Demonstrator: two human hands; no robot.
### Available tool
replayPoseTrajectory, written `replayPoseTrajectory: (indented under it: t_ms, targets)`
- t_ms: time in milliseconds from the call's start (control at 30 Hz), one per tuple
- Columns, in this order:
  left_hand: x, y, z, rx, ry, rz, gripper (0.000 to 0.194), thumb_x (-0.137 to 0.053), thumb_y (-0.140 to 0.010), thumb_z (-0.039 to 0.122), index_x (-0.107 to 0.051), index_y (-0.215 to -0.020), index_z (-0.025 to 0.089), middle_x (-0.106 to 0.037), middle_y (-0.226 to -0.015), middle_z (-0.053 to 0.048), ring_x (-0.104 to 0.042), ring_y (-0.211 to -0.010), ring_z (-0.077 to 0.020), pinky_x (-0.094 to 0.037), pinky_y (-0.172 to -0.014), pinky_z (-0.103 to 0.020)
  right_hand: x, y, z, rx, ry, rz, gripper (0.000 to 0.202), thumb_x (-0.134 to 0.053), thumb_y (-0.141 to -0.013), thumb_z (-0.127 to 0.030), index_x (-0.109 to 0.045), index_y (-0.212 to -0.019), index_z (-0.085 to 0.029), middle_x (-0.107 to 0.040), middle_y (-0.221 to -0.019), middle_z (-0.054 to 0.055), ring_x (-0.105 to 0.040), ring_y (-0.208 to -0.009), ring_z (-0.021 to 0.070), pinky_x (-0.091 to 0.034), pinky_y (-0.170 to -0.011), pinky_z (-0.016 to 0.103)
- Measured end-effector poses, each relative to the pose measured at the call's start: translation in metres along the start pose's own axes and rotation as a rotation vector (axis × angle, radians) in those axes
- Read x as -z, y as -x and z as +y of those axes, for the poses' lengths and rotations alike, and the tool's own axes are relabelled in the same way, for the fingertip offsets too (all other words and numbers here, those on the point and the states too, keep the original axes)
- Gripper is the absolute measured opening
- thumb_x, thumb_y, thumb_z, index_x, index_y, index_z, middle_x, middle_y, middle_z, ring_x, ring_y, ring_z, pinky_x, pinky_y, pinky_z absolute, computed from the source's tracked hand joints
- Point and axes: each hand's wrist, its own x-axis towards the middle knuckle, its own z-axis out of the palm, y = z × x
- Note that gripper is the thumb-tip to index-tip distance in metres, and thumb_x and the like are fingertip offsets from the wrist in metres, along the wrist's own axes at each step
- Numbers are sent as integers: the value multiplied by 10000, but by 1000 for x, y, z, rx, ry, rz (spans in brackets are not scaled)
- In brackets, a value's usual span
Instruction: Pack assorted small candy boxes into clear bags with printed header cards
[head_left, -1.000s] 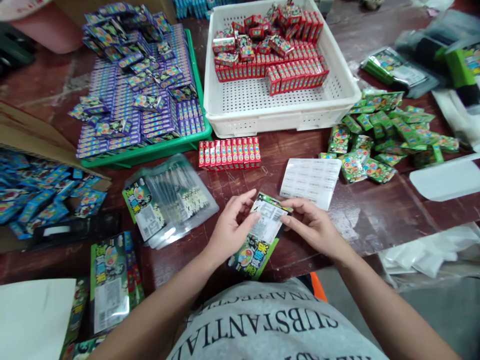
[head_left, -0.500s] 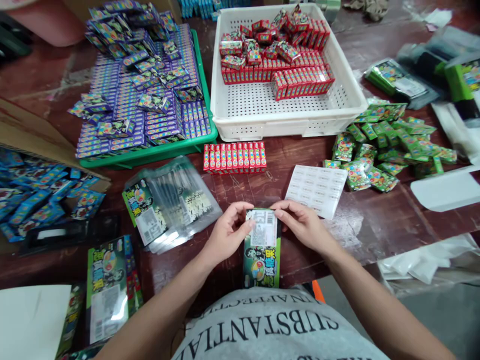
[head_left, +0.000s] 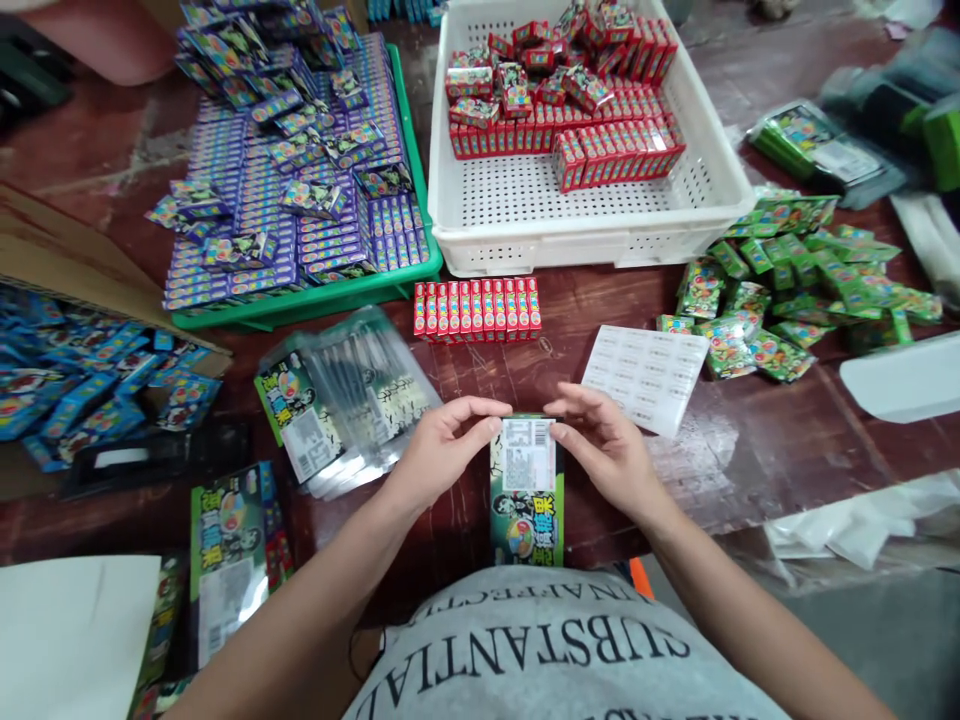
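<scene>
A green and black printed packet with a white label lies upright in front of my body at the table's near edge. My left hand pinches its top left corner between thumb and fingers. At the top right corner is my right hand, its thumb at the packet's edge and its fingers raised and spread. Beyond the hands stands a short row of red boxes. A white sticker sheet lies just past my right hand. Fanned clear sleeves with printed cards lie left of my left hand.
Purple boxes fill a green tray at the back left. Red boxes are in a white perforated basket. Green boxes are heaped at right, blue boxes at left. More packets lie at lower left.
The fingers of my right hand have lifted and spread away from the packet's top. My left hand has shifted slightly left along the top corner. The whole view has moved a little.
</scene>
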Motion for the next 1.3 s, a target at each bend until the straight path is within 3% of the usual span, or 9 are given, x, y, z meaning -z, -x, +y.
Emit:
replayPoseTrajectory:
  t_ms: [167,333,467,833,1000,1067,1200,1233,1300]
  targets:
    - [0,2,12,-16,-48,19,172,-698,-894,337,-743,-962,185,-768,-1015,-51,-693,-932,-176,-538,-872,-324,2,-6,-15,-17,98,-90,132,-711,-904,-321,-757,-1014,-265,-746,-1076,35,-681,-1026,196,-538,-934,381]
    - [-1,-2,23,-28,-100,24,102,-713,-866,272,-713,-879,171,-751,-875,-24,-677,-801,-144,-534,-763,-278,-3,-18,-35,-284,14,-38,171,-765,-826,-363,-736,-890,-207,-737,-855,17,-661,-769,159,-535,-740,327]
    - [5,-6,24,-31,-147,-36,157,-722,-877,336,-750,-880,182,-775,-904,-34,-702,-831,-165,-550,-797,-302,-2,-22,-43,-370,-59,-38,169,-767,-809,-358,-736,-821,-191,-749,-848,23,-659,-769,152,-526,-774,327]
    - [5,-18,15,-111,-91,-196,149,-795,-828,319,-750,-901,196,-769,-1013,-45,-717,-917,-183,-572,-858,-317,17,-21,-41,-338,-112,-113,187,-747,-843,-383,-740,-814,-198,-750,-863,24,-663,-803,156,-522,-818,343]
    - [5,-25,8,-179,-228,-227,154,-707,-908,330,-732,-1020,227,-744,-1021,-33,-695,-935,-178,-548,-873,-327,25,-11,-38,-127,93,-206,234,-654,-929,-446,-764,-949,-241,-720,-1077,62,-665,-1007,202,-521,-927,395]
    - [6,-32,4,-241,-323,-239,138,-657,-943,326,-730,-1003,226,-725,-1019,-34,-677,-946,-176,-529,-880,-326,36,-5,-32,-2,337,-43,267,-645,-931,-457,-734,-1093,-263,-659,-1184,84,-627,-1103,228,-517,-950,418]
    - [7,-45,-1,-272,-422,-295,167,-603,-972,344,-701,-980,208,-704,-989,-43,-656,-909,-178,-514,-830,-323,75,2,-9,29,831,655,534,-685,-857,-562,-597,-1226,-186,-601,-1200,152,-576,-1114,304,-495,-939,494]
    - [7,-47,-1,-285,-439,-308,175,-591,-978,348,-694,-983,207,-701,-994,-47,-653,-914,-181,-511,-834,-327,85,3,-2,-39,882,733,576,-700,-826,-598,-586,-1196,-172,-620,-1152,154,-588,-1069,311,-495,-921,502]
    - [5,-49,3,-326,-473,-328,185,-568,-987,346,-686,-975,204,-696,-1022,-59,-650,-946,-185,-508,-871,-340,100,3,12,-220,851,685,578,-715,-786,-638,-583,-1112,-180,-665,-1029,125,-628,-941,294,-514,-844,476]
